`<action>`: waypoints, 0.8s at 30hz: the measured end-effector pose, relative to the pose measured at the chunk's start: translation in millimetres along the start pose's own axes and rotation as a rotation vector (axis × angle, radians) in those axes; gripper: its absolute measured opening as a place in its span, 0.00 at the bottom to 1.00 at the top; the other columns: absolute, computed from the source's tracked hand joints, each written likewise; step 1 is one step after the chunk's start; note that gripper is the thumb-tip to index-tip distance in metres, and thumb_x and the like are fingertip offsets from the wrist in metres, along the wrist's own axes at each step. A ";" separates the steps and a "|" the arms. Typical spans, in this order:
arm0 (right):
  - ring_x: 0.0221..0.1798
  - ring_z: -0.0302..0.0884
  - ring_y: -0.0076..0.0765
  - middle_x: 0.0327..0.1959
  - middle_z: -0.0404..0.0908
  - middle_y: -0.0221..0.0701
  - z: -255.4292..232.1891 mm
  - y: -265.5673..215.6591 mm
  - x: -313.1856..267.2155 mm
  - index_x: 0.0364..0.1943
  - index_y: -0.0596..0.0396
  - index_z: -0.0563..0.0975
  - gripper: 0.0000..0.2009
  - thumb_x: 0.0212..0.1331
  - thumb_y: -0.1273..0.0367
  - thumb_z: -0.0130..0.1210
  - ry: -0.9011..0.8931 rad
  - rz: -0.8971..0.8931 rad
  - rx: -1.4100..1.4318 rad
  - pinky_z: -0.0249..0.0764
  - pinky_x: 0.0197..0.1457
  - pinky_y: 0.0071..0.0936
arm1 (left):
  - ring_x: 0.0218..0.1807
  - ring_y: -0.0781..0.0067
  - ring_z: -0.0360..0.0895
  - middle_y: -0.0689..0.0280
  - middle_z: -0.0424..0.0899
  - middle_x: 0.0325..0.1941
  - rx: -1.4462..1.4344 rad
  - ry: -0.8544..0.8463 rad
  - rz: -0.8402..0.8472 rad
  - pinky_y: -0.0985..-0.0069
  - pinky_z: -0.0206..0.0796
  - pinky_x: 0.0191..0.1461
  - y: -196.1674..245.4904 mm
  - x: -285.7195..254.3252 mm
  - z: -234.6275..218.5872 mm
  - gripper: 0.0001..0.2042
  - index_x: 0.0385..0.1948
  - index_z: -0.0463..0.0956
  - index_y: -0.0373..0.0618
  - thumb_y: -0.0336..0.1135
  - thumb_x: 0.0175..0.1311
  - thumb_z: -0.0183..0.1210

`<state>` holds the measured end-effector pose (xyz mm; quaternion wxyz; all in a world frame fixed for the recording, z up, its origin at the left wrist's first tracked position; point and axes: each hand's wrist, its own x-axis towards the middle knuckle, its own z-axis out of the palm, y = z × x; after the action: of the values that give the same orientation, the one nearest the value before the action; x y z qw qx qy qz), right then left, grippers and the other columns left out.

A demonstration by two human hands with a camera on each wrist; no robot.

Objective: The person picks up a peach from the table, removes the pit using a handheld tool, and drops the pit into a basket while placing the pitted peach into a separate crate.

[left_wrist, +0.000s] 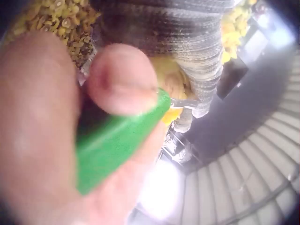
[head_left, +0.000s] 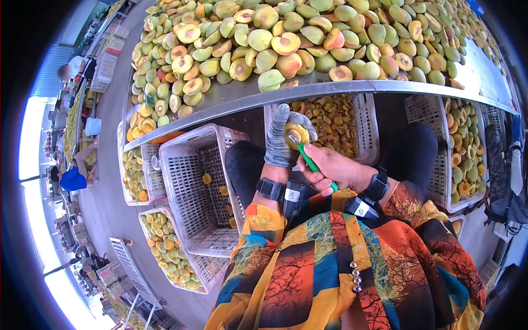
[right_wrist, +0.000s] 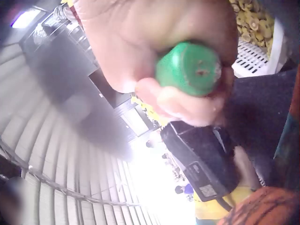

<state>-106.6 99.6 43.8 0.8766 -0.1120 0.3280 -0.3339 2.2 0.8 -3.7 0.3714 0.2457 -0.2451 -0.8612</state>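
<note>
My left hand (head_left: pixel 281 142), in a grey knitted glove, holds a yellow peach half (head_left: pixel 298 132) just below the table edge, thumb raised. Bare fingers of my right hand (head_left: pixel 336 166) wrap the green handle of a pitting tool (head_left: pixel 311 158). Its short metal tip is at the cut face of the peach half. In the left wrist view, the curved metal end (left_wrist: pixel 183 102) meets the fruit beside the gloved fingers. The right wrist view shows the butt of the green handle (right_wrist: pixel 199 70) poking out of my right fist.
A metal table (head_left: pixel 231 99) in front bears a heap of halved peaches (head_left: pixel 264 41). Below its edge, a crate of small brown-yellow pieces (head_left: pixel 330 118) stands between my knees. At left, a white crate (head_left: pixel 190 165) has a few pieces inside; peach-filled crates (head_left: pixel 465 148) stand on both sides.
</note>
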 end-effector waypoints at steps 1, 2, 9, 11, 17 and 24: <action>0.08 0.48 0.16 0.11 0.52 0.21 -0.4 5.0 4.0 0.29 0.56 0.64 0.22 0.63 0.50 0.31 -0.004 0.002 -0.003 0.52 0.08 0.17 | 0.19 0.65 0.74 0.62 0.73 0.19 -0.056 -0.011 0.035 0.69 0.70 0.22 -1.1 -0.2 0.5 0.15 0.32 0.67 0.47 0.48 0.55 0.56; 0.08 0.48 0.16 0.11 0.52 0.20 -1.7 9.8 9.2 0.29 0.55 0.64 0.22 0.63 0.50 0.30 0.065 -0.099 -0.217 0.51 0.08 0.17 | 0.19 0.65 0.73 0.62 0.73 0.19 -0.112 -0.024 0.070 0.69 0.70 0.22 -2.2 0.6 1.3 0.16 0.30 0.67 0.47 0.51 0.54 0.56; 0.06 0.48 0.15 0.09 0.53 0.21 -29.0 -20.3 -6.1 0.30 0.54 0.65 0.23 0.63 0.48 0.30 -0.082 0.061 -0.020 0.48 0.06 0.15 | 0.34 0.59 0.77 0.56 0.78 0.35 0.134 -0.043 -0.108 0.66 0.71 0.41 29.2 -0.8 30.7 0.44 0.41 0.73 0.37 0.75 0.49 0.30; 0.05 0.45 0.14 0.09 0.53 0.21 -38.2 -26.6 -16.1 0.31 0.53 0.64 0.21 0.63 0.50 0.30 -0.211 0.002 0.145 0.45 0.04 0.14 | 0.42 0.59 0.75 0.55 0.76 0.41 0.165 -0.004 -0.097 0.66 0.65 0.52 34.9 -2.2 45.2 0.46 0.45 0.71 0.37 0.76 0.48 0.26; 0.04 0.48 0.14 0.10 0.57 0.25 -72.3 -18.1 -18.1 0.27 0.55 0.64 0.24 0.62 0.48 0.31 -0.381 0.021 0.282 0.47 0.03 0.13 | 0.54 0.68 0.65 0.59 0.69 0.53 0.462 -0.082 0.041 0.73 0.50 0.63 37.4 -20.3 67.7 0.45 0.49 0.68 0.36 0.72 0.53 0.20; 0.07 0.51 0.15 0.11 0.59 0.24 -55.6 -40.6 -31.4 0.25 0.57 0.67 0.23 0.63 0.50 0.34 -0.074 -0.107 -0.393 0.50 0.07 0.13 | 0.49 0.69 0.70 0.58 0.72 0.49 0.328 -0.143 0.016 0.75 0.63 0.53 28.4 -14.9 47.5 0.29 0.54 0.61 0.42 0.57 0.61 0.42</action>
<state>-181.2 91.1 34.1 0.8303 -0.3105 0.3479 -0.3053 -2.9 6.3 53.1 0.3147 0.2390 -0.4100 -0.8220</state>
